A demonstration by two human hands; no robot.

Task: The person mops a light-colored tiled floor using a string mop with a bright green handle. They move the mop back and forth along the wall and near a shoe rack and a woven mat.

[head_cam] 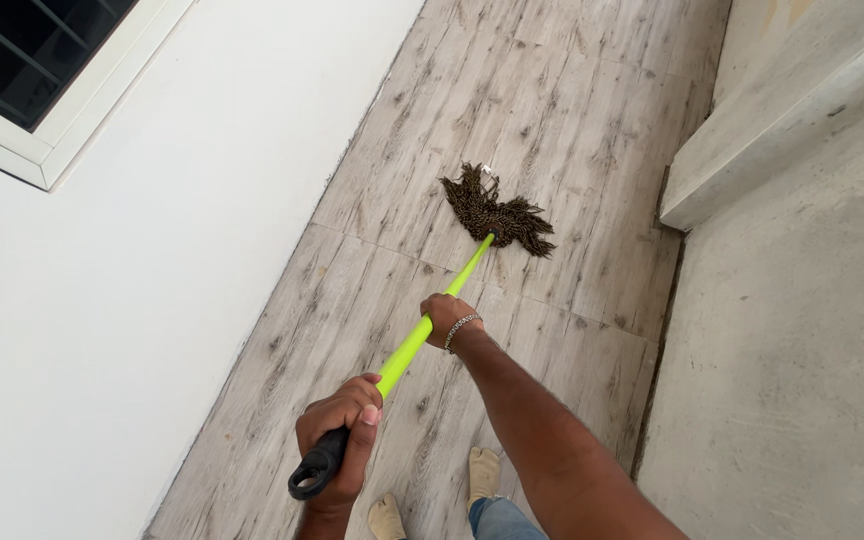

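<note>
A mop (430, 318) with a smooth lime-green pole, a black looped grip and a shaggy dark string head (498, 213) is pressed onto the grey wood-grain tiled floor (552, 110), between a plain white wall (152, 260) and a rough concrete ledge (792, 120). The black grip end is wrapped by the curled fingers of the left hand (340, 428). Farther down, the pole is clasped by the right hand (447, 318), arm extended, a chain bracelet (460, 327) worn at the wrist.

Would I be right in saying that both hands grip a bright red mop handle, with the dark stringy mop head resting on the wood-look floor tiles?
Not quite: the head view shows the mop handle is bright yellow-green, not red. Both hands grip it, the left hand and right hand, with the mop head on the floor tiles.
</note>
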